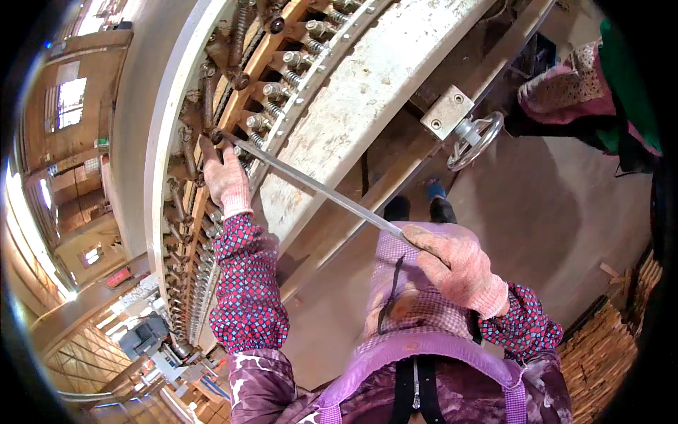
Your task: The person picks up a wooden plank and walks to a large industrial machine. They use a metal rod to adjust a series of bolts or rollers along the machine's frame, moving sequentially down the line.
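Observation:
A long, slim grey metal bar (318,186) slants from the machine's row of bolts down toward my waist. My right hand (462,268), in a pinkish knit glove, is closed around its near end. My left hand (227,185), gloved the same way with soiled fingertips, pinches around the bar's far end, at a dark rounded fitting (215,136). What exactly lies between those fingertips is partly hidden. Beside the left hand runs a curved row of spring-loaded bolts (274,92), with a wooden strip (244,78) and dark coil springs (209,95) along it.
A broad whitish curved beam (353,92) and a metal rail bearing a handwheel (477,141) cross ahead of me. Another person's patterned sleeve (568,85) shows at the upper right. Stacked thin wood pieces (607,360) stand at the lower right.

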A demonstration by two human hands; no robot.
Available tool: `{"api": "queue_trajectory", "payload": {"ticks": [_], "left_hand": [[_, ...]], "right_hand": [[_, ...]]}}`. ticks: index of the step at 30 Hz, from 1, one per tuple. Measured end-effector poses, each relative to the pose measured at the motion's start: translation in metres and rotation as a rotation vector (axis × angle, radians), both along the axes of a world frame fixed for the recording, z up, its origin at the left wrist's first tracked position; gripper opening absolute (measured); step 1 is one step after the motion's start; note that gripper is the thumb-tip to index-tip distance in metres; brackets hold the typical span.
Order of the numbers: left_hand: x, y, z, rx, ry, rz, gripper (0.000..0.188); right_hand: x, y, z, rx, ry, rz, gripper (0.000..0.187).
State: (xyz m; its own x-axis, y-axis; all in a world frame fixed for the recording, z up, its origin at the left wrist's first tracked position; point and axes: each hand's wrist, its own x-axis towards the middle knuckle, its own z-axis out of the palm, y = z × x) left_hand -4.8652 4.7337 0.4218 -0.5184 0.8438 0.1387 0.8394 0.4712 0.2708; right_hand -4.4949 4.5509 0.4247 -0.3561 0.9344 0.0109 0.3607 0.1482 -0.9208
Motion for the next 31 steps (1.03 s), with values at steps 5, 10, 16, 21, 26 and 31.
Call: {"api": "queue_trajectory", "payload": {"ticks": [5,10,16,21,26,31], "left_hand": [[-0.010,0.003,-0.005,-0.033,-0.014,0.082,0.056],[-0.010,0.000,-0.009,0.049,-0.036,0.052,0.058],[0.015,0.003,0.006,-0.031,0.005,0.092,0.054],[-0.018,0.002,-0.013,0.084,0.010,-0.012,0.053],[0.027,0.004,0.012,-0.134,0.143,0.158,0.054],[0.013,0.000,0.005,-0.058,0.070,0.068,0.058]], "right_hand": [[0.000,0.009,0.002,-0.122,0.132,-0.023,0.032],[0.002,0.014,0.004,-0.403,0.263,-0.038,0.033],[-0.014,0.004,-0.002,-0.662,0.332,-0.047,0.032],[-0.032,0.009,0.005,-0.641,0.288,-0.005,0.029],[-0.016,0.025,0.023,-0.457,0.146,-0.076,0.029],[-0.001,0.018,0.016,-0.516,0.102,-0.015,0.033]]}}
